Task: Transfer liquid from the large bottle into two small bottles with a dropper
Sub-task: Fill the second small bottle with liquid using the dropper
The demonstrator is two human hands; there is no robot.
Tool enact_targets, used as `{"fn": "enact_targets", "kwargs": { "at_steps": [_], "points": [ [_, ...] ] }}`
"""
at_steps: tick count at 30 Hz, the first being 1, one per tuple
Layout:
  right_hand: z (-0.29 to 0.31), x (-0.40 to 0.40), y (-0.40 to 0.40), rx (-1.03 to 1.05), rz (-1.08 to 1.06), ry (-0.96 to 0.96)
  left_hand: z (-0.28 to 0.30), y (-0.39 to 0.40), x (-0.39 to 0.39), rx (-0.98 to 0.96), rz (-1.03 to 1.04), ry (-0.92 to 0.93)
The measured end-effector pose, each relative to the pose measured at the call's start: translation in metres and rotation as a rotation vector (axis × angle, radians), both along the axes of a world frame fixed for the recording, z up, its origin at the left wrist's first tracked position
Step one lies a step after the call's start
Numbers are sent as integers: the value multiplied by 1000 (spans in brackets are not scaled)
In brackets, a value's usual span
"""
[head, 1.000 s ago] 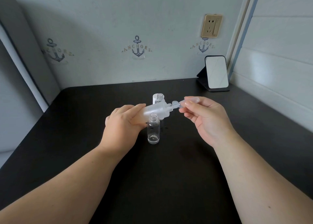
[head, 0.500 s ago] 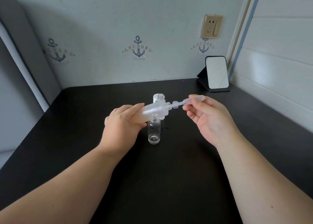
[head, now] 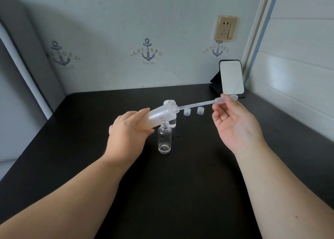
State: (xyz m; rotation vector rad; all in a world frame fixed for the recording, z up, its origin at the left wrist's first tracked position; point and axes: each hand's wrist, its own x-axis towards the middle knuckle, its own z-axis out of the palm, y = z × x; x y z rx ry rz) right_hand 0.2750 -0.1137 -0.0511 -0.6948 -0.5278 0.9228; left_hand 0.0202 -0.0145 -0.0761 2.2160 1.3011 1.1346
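My left hand (head: 127, 133) grips the large frosted bottle (head: 159, 116), tilted almost flat with its open neck pointing right. A clear plastic dropper (head: 204, 104) has its tip at the bottle's mouth; my right hand (head: 233, 123) pinches its bulb between thumb and fingertips, the other fingers spread. One small clear bottle (head: 164, 139) stands open just below the large bottle, with a little liquid at its bottom. A second small bottle (head: 171, 123) stands behind it, mostly hidden by the large one.
Two small clear caps (head: 187, 111) (head: 200, 110) lie on the black table (head: 180, 175) behind the dropper. A small mirror on a black stand (head: 231, 77) sits at the back right corner by the wall. A few droplets mark the table beside the near bottle.
My right hand has moved right and away from the large bottle, drawing most of the dropper's stem out of its neck. The two caps are now uncovered. My left hand has stayed put.
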Motion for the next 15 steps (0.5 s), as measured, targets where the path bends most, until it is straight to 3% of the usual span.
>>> {"fn": "enact_targets", "kwargs": {
  "at_steps": [6,15],
  "points": [
    [0,5,0,17,-103,184,1,-1,-2,-5,7,-20],
    [4,6,-3,62,-147,262,0,4,-4,-48,0,-118]
  ]
}}
